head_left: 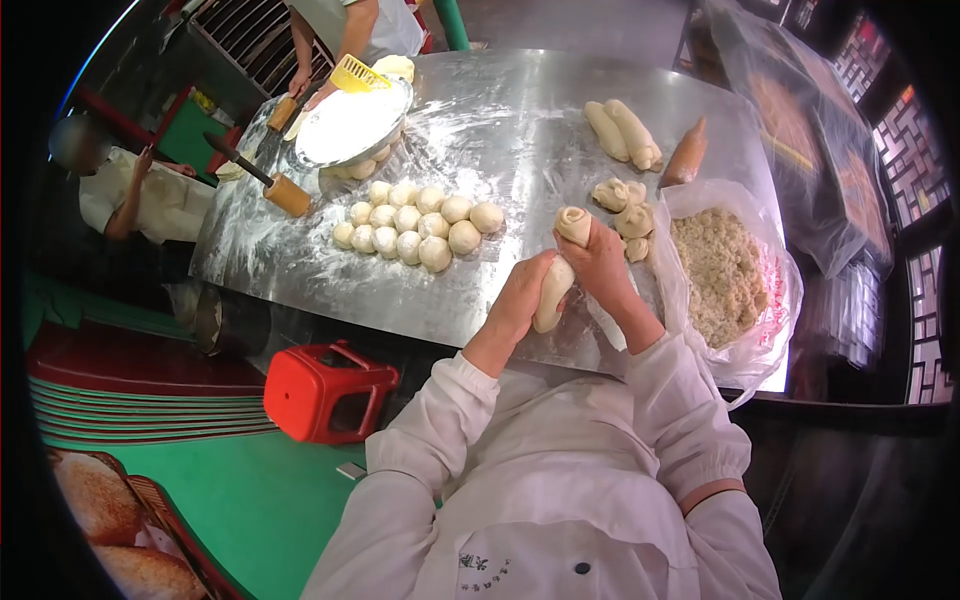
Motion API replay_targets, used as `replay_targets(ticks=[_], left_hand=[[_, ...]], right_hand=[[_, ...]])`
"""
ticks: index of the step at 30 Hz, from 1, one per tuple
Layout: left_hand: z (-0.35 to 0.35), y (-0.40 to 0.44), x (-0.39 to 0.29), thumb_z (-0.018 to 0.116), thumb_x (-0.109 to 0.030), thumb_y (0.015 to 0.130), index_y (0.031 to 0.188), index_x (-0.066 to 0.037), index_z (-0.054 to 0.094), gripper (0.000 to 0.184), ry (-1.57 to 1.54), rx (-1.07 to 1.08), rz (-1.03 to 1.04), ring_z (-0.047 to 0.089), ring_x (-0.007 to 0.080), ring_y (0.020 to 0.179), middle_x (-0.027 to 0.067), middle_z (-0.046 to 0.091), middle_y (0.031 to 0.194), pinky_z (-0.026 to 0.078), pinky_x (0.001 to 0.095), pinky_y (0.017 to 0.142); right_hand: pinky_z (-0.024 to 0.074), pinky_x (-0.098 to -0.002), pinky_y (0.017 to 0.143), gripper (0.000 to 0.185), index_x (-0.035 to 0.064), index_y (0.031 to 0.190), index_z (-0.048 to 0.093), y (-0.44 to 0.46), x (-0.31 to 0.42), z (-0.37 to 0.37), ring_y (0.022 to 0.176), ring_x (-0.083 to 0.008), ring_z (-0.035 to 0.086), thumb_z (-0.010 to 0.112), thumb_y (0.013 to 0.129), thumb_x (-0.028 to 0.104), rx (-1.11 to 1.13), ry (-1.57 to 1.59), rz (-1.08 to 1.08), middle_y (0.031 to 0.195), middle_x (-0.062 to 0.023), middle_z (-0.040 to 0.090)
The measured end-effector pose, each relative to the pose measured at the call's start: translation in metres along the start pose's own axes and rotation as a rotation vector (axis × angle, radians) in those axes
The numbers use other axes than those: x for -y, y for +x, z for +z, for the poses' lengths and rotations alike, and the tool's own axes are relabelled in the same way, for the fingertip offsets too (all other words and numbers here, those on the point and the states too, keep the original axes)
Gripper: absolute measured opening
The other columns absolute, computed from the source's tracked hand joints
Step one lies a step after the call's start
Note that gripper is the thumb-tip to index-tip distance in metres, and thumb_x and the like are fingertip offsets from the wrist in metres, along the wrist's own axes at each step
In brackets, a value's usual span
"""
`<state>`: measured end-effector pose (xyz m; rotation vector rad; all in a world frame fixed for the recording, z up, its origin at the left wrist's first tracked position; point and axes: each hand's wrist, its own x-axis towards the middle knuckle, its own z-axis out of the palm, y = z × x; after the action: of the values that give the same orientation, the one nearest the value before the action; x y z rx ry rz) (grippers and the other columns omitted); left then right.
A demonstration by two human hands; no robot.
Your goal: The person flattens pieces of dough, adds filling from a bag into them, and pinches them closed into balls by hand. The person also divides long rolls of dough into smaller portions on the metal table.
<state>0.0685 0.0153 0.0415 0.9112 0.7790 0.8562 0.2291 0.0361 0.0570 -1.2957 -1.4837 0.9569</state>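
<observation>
Both hands close around one pale dough roll [554, 292] above the front of the metal table. My left hand [522, 290] grips its lower length, which hangs down between the hands. My right hand [604, 262] is wrapped round the upper part, and a coiled end pokes out above the fingers. Just beyond my right hand lie several torn dough pieces [622, 205]. Farther back rest two long dough rolls [622, 132]. To the left, several floured dough balls [420, 222] sit in rows on the table.
A plastic bag of crumbly filling [718, 275] stands at right, near a brown tapered object [686, 153]. A flour-filled basin [355, 125] and a rolling pin [285, 192] lie at the far left. A co-worker [375, 25] works across the table [500, 90]. A red stool [300, 395] stands below.
</observation>
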Motion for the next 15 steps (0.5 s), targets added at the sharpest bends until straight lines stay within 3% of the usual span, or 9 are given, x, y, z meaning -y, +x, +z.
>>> replay_targets(ticks=[1, 2, 4, 6, 8, 9, 11, 14, 15], left_hand=[[-0.002, -0.002, -0.001, 0.039, -0.049, 0.107, 0.096, -0.002, 0.063, 0.054, 0.047, 0.046, 0.013, 0.057, 0.0151, 0.058, 0.0074, 0.062, 0.074, 0.049, 0.0287, 0.057], [-0.003, -0.004, -0.003, 0.039, -0.049, 0.107, 0.096, -0.002, 0.063, 0.054, 0.045, 0.052, 0.008, 0.057, 0.0151, 0.058, 0.0074, 0.062, 0.074, 0.049, 0.0287, 0.057], [0.0, -0.008, -0.015, 0.039, -0.053, 0.106, 0.098, 0.0, 0.064, 0.059, -0.036, 0.069, 0.07, 0.057, 0.015, 0.059, 0.0081, 0.063, 0.076, 0.049, 0.0291, 0.056], [-0.009, -0.001, -0.017, 0.04, -0.056, 0.104, 0.136, 0.003, 0.052, 0.069, -0.131, 0.021, 0.023, 0.06, 0.0161, 0.064, 0.0152, 0.067, 0.104, 0.049, 0.029, 0.054], [-0.015, 0.006, -0.006, 0.039, -0.058, 0.104, 0.148, 0.003, 0.037, 0.076, -0.049, -0.079, -0.004, 0.066, 0.0196, 0.084, 0.0178, 0.061, 0.126, 0.054, 0.0309, 0.069], [-0.012, 0.009, 0.001, 0.039, -0.058, 0.104, 0.148, 0.003, 0.037, 0.076, -0.054, -0.071, -0.016, 0.066, 0.0196, 0.084, 0.0178, 0.061, 0.126, 0.054, 0.0309, 0.069], [-0.002, 0.019, 0.01, 0.037, -0.061, 0.104, 0.151, 0.004, 0.033, 0.08, 0.055, -0.149, 0.014, 0.063, 0.0227, 0.11, 0.0178, 0.055, 0.136, 0.052, 0.0331, 0.091], [-0.016, 0.018, 0.015, 0.035, -0.062, 0.104, 0.149, 0.003, 0.038, 0.079, 0.008, -0.066, -0.092, 0.052, 0.0214, 0.127, 0.0165, 0.056, 0.135, 0.042, 0.0343, 0.106], [-0.008, 0.01, 0.006, 0.034, -0.061, 0.104, 0.136, 0.002, 0.051, 0.073, 0.014, 0.0, -0.078, 0.061, 0.0187, 0.109, 0.0134, 0.061, 0.124, 0.051, 0.0339, 0.092]], right_hand=[[0.0507, -0.0417, 0.086, 0.032, 0.0027, 0.112, 0.063, 0.007, -0.008, -0.005, 0.099, -0.0314, 0.062, 0.072, 0.083, 0.012, -0.042, -0.225, 0.007, 0.115, -0.0148, 0.061], [0.0507, -0.0417, 0.086, 0.032, 0.0027, 0.112, 0.063, 0.01, -0.016, -0.012, 0.099, -0.0314, 0.062, 0.072, 0.083, 0.012, -0.046, -0.228, 0.013, 0.115, -0.0148, 0.061], [0.0454, -0.0471, 0.094, 0.046, 0.0044, 0.123, 0.06, 0.012, -0.027, -0.026, 0.11, -0.0392, 0.055, 0.075, 0.081, 0.017, -0.367, -0.69, -0.232, 0.122, -0.0202, 0.059], [0.0415, -0.0463, 0.098, 0.059, 0.0056, 0.131, 0.056, -0.004, -0.026, -0.03, 0.114, -0.038, 0.051, 0.079, 0.079, 0.021, -0.336, -0.627, -0.257, 0.123, -0.0205, 0.058], [0.0426, -0.0454, 0.096, 0.061, 0.0044, 0.132, 0.055, -0.031, -0.014, -0.02, 0.11, -0.0364, 0.053, 0.08, 0.079, 0.019, -0.037, -0.448, -0.251, 0.123, -0.0201, 0.058], [0.0426, -0.0454, 0.096, 0.061, 0.0044, 0.132, 0.055, -0.043, -0.009, -0.01, 0.11, -0.0364, 0.053, 0.08, 0.079, 0.019, -0.041, -0.454, -0.237, 0.123, -0.0201, 0.058], [0.0431, -0.0413, 0.099, 0.061, 0.0037, 0.133, 0.053, -0.056, 0.001, 0.011, 0.113, -0.0332, 0.052, 0.08, 0.083, 0.025, 0.264, 0.253, 0.129, 0.124, -0.0169, 0.054], [0.0438, -0.0434, 0.093, 0.05, 0.0022, 0.119, 0.062, -0.054, 0.008, 0.01, 0.107, -0.0347, 0.053, 0.08, 0.076, 0.022, 0.003, 0.036, -0.086, 0.111, -0.0155, 0.062], [0.0438, -0.0434, 0.093, 0.05, 0.0022, 0.119, 0.062, -0.052, 0.011, 0.008, 0.107, -0.0347, 0.053, 0.08, 0.076, 0.022, -0.012, 0.035, -0.081, 0.111, -0.0155, 0.062]])
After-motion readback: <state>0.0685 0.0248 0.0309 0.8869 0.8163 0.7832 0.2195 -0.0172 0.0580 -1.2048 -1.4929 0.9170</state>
